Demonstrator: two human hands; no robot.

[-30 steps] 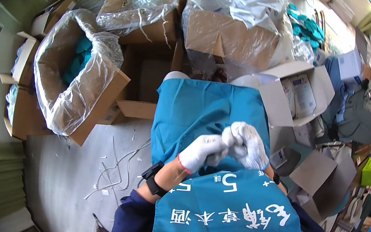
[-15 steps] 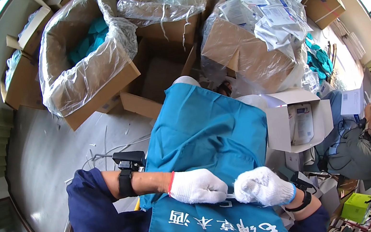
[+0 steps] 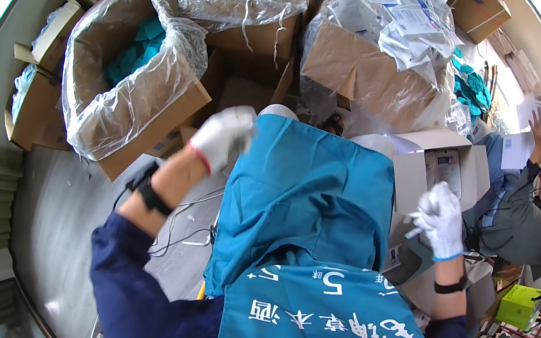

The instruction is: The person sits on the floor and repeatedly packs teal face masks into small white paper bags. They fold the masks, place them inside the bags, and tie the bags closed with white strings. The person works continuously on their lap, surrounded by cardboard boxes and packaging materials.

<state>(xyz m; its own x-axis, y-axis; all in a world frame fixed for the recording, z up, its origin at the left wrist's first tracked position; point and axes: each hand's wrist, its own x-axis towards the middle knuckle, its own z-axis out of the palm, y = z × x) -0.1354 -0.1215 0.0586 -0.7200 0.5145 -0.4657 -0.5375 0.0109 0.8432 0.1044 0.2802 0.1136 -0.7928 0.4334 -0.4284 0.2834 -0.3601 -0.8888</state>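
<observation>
My left hand (image 3: 227, 138), in a white knit glove with a red cuff, is raised above the far left edge of the blue apron (image 3: 300, 178) over my lap. Motion smears its fingers, so what they hold cannot be told. To the right, my right hand (image 3: 440, 220), gloved in white with a blue cuff, is up beside the open white carton (image 3: 413, 178). Its fingers are bent, and a short white bit (image 3: 413, 233) sticks out at their tips; its kind is too small to make out. A flat white packet (image 3: 444, 173) stands inside the carton.
Ahead are a plastic-lined box (image 3: 136, 123) with teal cloth, another lined box (image 3: 253, 12) with clear stringy material, and a box (image 3: 368, 68) heaped with white packets. A co-worker (image 3: 523, 221) sits at the right near a green box (image 3: 519, 306). Cables (image 3: 179, 219) lie on the floor.
My hands have parted from their pinch together over the apron. The left has swung up and away to the left; the right has moved up and right to the white carton.
</observation>
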